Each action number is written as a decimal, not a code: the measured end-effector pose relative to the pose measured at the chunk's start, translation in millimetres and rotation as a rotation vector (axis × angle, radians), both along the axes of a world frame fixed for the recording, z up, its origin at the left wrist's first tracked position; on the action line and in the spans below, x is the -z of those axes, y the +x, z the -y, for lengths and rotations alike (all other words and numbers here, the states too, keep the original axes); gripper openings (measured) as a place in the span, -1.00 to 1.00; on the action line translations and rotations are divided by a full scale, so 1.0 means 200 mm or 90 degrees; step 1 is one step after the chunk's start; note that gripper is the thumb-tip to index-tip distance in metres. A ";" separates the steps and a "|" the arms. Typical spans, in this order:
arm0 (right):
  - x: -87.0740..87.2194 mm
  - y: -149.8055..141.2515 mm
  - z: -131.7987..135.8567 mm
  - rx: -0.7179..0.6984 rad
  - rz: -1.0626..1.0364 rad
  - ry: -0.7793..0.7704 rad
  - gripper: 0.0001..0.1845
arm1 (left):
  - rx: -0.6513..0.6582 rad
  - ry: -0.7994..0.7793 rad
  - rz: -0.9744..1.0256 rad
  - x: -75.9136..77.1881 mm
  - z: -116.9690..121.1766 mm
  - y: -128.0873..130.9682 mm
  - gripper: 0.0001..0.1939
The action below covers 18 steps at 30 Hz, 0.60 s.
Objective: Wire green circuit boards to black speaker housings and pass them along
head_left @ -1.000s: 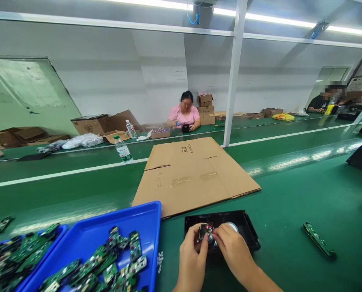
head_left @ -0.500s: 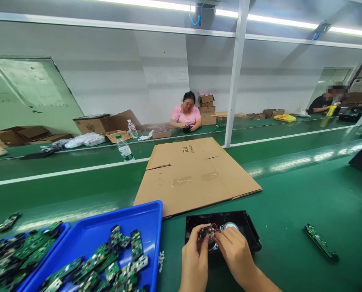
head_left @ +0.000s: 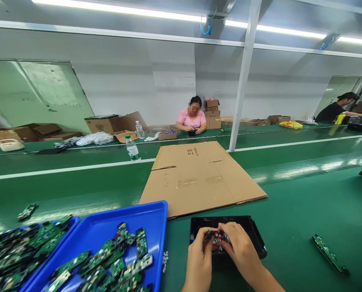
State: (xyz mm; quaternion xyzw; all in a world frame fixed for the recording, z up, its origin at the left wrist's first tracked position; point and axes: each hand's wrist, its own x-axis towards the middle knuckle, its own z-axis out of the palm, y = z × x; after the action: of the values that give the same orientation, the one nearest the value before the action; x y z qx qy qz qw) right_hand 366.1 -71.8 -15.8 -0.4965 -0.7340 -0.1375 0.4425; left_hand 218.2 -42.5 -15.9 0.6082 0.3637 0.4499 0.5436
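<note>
Right now, both hands are working low over the green bench, and it's tight in there! The left hand [head_left: 200,253] pinches a small wired part [head_left: 213,235] between thumb and bent fingers, with barely any gap. Round the other side comes the right hand [head_left: 240,245], its thumb and fingers closed in on the same piece, red wire showing between them. Fingers hide most of it, so its exact shape I can't call.

It's held above a black housing [head_left: 258,236], an open-topped shell whose near side is blocked from sight by the wrists. Just beyond lies the big obstacle, a flat cardboard sheet [head_left: 199,190], spread across the middle of the bench. Over on the left, crowding the elbow room, a blue tray [head_left: 108,222] carries scattered circuit boards [head_left: 100,257], with a second blue tray [head_left: 75,222] beside it, heaped higher. One stray board [head_left: 27,212] sits past that; a lone board [head_left: 329,253] rests well apart on the right.

Further out, a green-capped bottle [head_left: 132,150] stands near the sheet's far left corner, a white post [head_left: 244,77] rises behind, and across the way a co-worker in pink [head_left: 192,119] bends over a dark item [head_left: 192,132].
</note>
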 end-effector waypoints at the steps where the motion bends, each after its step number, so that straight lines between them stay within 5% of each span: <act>1: 0.00 0.00 0.00 -0.012 0.004 -0.017 -0.75 | 0.001 0.003 0.003 0.01 0.00 0.00 -0.81; 18: 0.10 -0.03 0.03 0.081 -0.019 -0.058 -0.76 | -0.015 0.010 -0.032 -0.03 0.03 0.01 -0.78</act>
State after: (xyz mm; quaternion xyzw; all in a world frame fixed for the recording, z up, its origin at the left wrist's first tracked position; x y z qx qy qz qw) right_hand 359.7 -76.9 -35.5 -0.5641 -0.6996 -0.1244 0.4205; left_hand 219.9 -48.1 -10.2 0.6190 0.3811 0.4436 0.5242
